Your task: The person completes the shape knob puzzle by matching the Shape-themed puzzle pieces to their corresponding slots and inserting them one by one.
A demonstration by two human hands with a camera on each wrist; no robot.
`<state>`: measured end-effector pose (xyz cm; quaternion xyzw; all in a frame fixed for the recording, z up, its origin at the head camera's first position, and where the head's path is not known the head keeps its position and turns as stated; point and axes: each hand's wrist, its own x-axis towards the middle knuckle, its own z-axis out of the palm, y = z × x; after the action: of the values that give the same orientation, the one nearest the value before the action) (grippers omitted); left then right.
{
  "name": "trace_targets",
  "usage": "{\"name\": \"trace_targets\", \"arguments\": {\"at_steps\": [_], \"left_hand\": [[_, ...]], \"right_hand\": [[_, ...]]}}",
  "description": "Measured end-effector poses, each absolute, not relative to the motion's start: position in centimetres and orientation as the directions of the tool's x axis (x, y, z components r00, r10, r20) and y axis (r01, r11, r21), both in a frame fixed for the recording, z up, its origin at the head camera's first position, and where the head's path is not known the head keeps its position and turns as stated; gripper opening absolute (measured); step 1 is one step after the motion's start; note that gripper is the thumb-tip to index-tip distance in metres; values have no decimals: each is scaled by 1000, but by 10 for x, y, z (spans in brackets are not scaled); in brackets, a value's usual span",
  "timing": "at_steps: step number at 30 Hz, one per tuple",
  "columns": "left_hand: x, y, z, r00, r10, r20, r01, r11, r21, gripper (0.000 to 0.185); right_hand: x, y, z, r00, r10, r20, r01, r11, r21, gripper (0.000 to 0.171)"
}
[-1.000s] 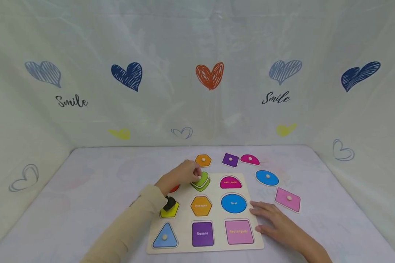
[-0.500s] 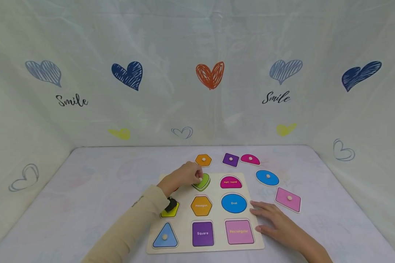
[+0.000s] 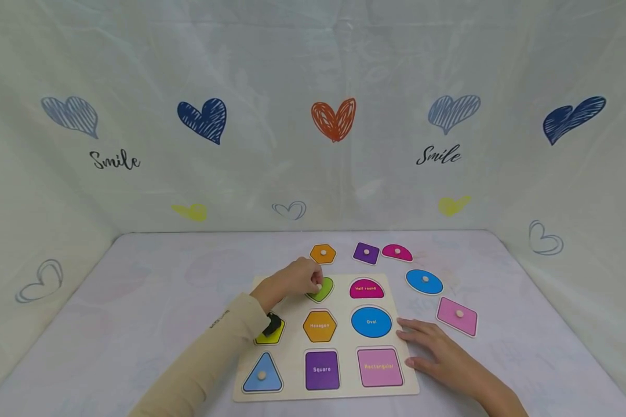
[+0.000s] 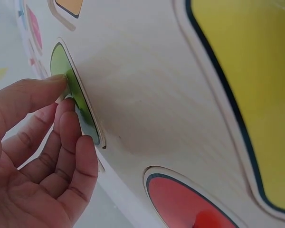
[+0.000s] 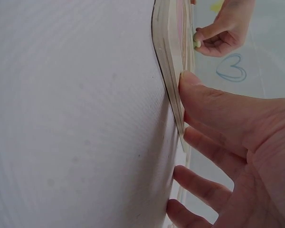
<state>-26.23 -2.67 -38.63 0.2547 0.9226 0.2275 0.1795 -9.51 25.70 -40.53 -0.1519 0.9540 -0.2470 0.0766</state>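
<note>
A wooden puzzle board (image 3: pixel 339 336) lies on the table. My left hand (image 3: pixel 294 277) pinches the small knob of a green puzzle piece (image 3: pixel 323 289), which sits in its matching place in the board's back row. That piece comes to a point toward me; the hand covers part of it. In the left wrist view, thumb and fingertips meet at the knob of the green puzzle piece (image 4: pixel 61 61). My right hand (image 3: pixel 438 353) rests at the board's right edge, fingers spread and nearly straight, thumb against the rim of the puzzle board (image 5: pixel 168 52) in the right wrist view.
Loose knobbed pieces lie behind and right of the board: an orange hexagon (image 3: pixel 323 253), purple square (image 3: pixel 366 253), magenta half round (image 3: pixel 397 252), blue oval (image 3: pixel 424 281) and pink rectangle (image 3: pixel 457 316). A blue triangle piece (image 3: pixel 262 373) sits in the board.
The green piece has gone from lying askew over its outline to sitting down inside it. My left hand has shifted slightly right; the right hand has stayed put.
</note>
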Motion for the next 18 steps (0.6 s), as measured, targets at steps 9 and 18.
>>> {"name": "trace_targets", "arguments": {"at_steps": [9, 18], "left_hand": [[-262, -24, -385, -812, 531, -244, 368, 789, 491, 3], [-261, -23, -383, -809, 526, -263, 367, 801, 473, 4]], "right_hand": [[-94, 258, -407, -937, -345, -54, -278, 831, -483, 51], [-94, 258, -407, -936, -349, -43, -288, 830, -477, 51]]}}
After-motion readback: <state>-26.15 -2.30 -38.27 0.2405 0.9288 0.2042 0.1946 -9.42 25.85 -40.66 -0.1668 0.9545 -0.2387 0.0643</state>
